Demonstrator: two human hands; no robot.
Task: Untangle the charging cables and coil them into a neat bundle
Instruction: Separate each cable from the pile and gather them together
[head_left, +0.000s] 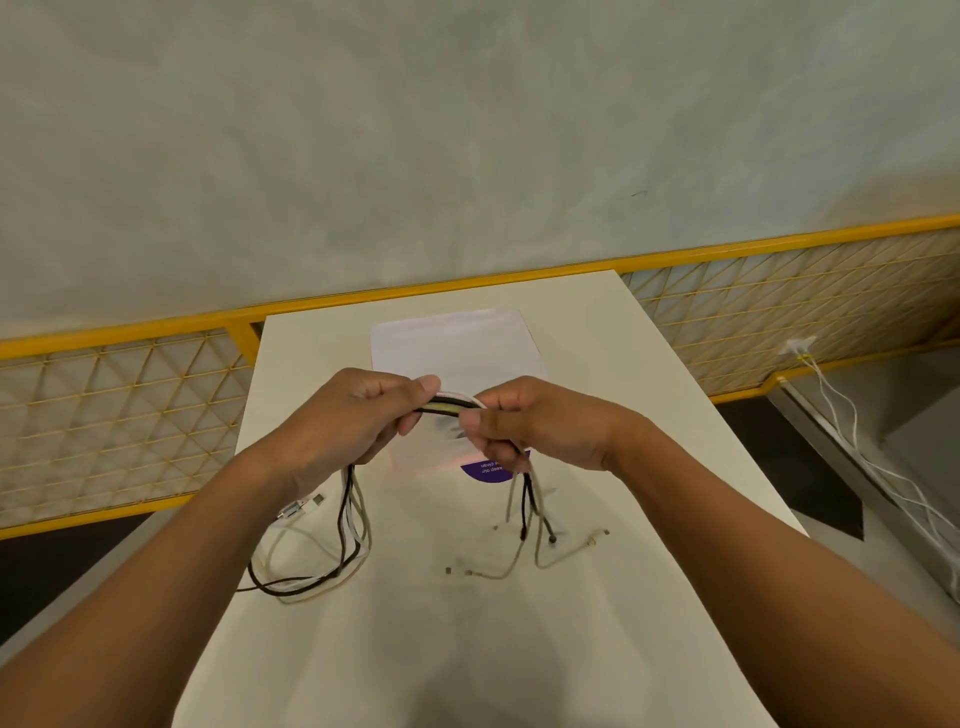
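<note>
My left hand (358, 415) and right hand (530, 423) each clamp the cable bundle (449, 406). Its ends trail onto the table (415, 649) beside a flat pouch (457, 348).

Views: one. Head-worn, wide-angle, straight lines bowed toward the edges. Faces forward and down along the pale surface (426, 649), whose near end runs off the bottom edge. Forearms enter from the lower corners. Left hand (353, 421) and right hand (540, 426) sit close, mid-frame. Upper half: grey wall (467, 130) beyond a yellow rail (156, 328).
</note>
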